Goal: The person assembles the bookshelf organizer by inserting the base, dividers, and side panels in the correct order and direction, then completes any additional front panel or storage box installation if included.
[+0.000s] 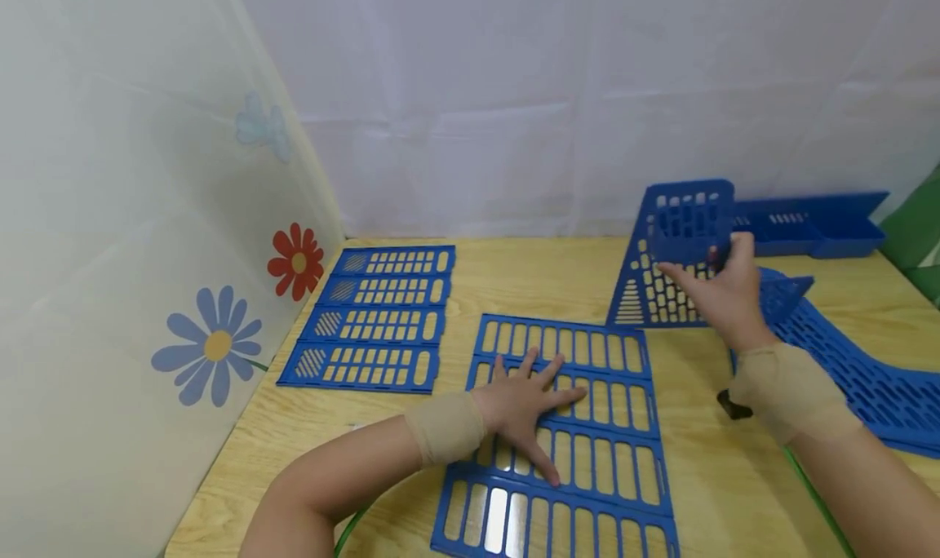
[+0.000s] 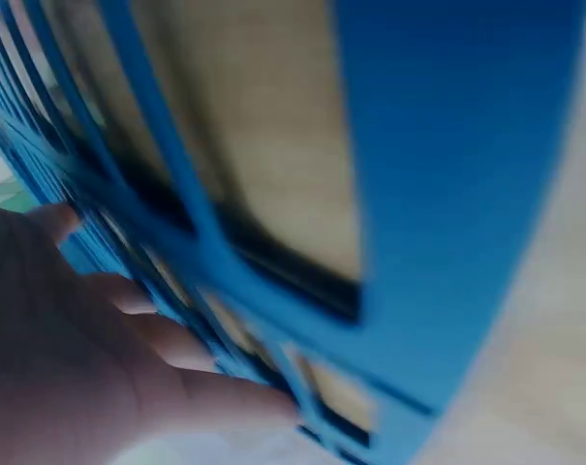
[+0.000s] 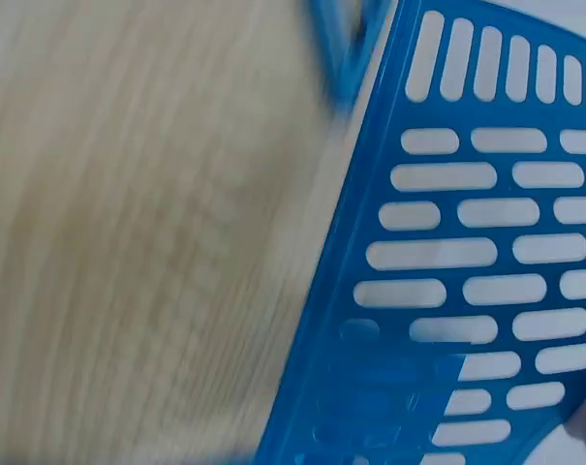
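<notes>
My left hand [image 1: 525, 407] lies with its fingers spread on a blue slotted panel [image 1: 605, 452], which rests on the table in several hinged-looking strips. In the left wrist view the fingers [image 2: 167, 339] touch the panel's bars. Farther right, my right hand [image 1: 727, 293] grips a blue perforated file-rack side panel [image 1: 664, 297] at its right part and holds it upright. A small pocket-like box [image 1: 686, 223] shows at that panel's top. Close up in the right wrist view, the side panel [image 3: 447, 300] has rows of rounded slots, and little of the hand shows.
Flat blue panels [image 1: 378, 317] with small cutouts lie at the back left. Behind the right hand are a blue tray [image 1: 848, 236] and a curved perforated piece [image 1: 859, 370]. A small black object [image 1: 734, 405] lies by the right wrist. White sheeting [image 1: 470, 109] backs the table.
</notes>
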### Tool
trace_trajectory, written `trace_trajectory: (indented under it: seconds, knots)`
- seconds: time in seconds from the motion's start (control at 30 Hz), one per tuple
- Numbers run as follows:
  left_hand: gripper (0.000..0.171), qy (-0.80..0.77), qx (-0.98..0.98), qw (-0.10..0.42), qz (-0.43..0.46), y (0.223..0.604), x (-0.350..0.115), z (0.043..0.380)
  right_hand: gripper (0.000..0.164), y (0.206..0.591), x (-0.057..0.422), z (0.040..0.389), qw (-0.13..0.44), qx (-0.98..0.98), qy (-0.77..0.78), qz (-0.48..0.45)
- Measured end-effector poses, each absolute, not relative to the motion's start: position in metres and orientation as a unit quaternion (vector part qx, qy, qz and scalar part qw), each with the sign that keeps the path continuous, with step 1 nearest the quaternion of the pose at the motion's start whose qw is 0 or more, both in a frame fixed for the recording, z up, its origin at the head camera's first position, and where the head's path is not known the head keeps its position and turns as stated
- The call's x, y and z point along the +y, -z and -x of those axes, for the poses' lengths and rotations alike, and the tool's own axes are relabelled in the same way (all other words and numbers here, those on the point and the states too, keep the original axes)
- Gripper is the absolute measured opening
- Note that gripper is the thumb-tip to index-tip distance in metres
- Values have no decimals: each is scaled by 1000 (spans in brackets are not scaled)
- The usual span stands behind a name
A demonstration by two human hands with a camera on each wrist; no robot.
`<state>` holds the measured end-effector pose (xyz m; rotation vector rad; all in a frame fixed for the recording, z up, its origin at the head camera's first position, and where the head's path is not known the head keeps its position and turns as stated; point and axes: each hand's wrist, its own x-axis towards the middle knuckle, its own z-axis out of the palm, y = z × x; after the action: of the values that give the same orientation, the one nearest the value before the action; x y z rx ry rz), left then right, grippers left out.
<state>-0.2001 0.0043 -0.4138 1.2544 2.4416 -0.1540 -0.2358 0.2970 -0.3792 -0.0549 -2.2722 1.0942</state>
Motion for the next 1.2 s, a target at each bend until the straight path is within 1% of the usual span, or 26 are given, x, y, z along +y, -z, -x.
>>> trace_trajectory:
  seconds: [0.17, 0.23, 0.33, 0.4, 0.47, 0.6, 0.67, 0.73, 0.83, 0.97, 1.2]
  knots:
    - [120, 59, 871, 204, -443, 409, 11, 199, 62, 378, 252, 243, 253, -878, -406, -26]
    - [120, 60, 872, 207, -439, 408, 14, 197, 64, 377, 247, 244, 248, -884, -395, -18]
    - [120, 54, 873, 211, -437, 407, 17, 195, 61, 375, 256, 240, 237, -898, -369, -4]
    - [121, 54, 873, 216, -433, 407, 17, 194, 57, 375, 267, 236, 206, -915, -346, -9]
    - [121, 54, 875, 219, -427, 408, 17, 194, 49, 376, 279, 233, 165, -931, -323, -34]
    - [121, 60, 879, 218, -420, 410, 13, 195, 27, 377, 299, 233, 91, -945, -301, -91]
    - [121, 61, 880, 218, -417, 411, 11, 195, 17, 374, 308, 233, 64, -945, -301, -107]
    - [121, 60, 883, 217, -413, 411, 9, 195, 13, 366, 316, 231, 43, -945, -307, -110]
    - [122, 59, 887, 216, -404, 411, 6, 193, 12, 352, 330, 225, 9, -951, -291, -107]
    - [123, 58, 891, 210, -399, 412, 4, 191, 12, 344, 348, 218, -3, -960, -260, -107]
    - [122, 55, 888, 207, -408, 410, 5, 190, 9, 352, 373, 207, 48, -961, -255, -97]
